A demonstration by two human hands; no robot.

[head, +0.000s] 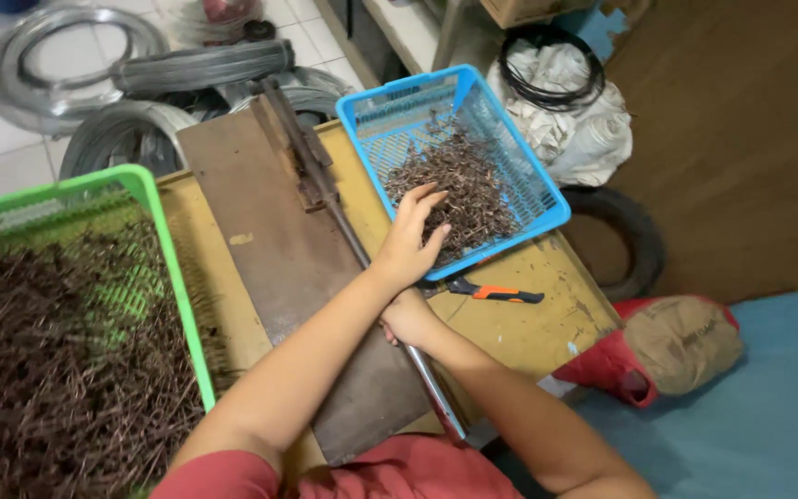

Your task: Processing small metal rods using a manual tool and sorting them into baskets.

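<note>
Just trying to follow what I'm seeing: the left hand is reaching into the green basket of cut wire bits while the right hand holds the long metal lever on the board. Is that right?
Not quite. The head view shows the left hand reaching into the blue basket of cut wire bits, not the green basket. The right hand does hold the long metal lever on the board.

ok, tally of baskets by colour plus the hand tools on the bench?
Blue basket: 1, left hand reaching into its wire pieces
Green basket: 1
Orange-handled pliers: 1
Long metal lever bar: 1, right hand on its handle
Total: 4
</note>
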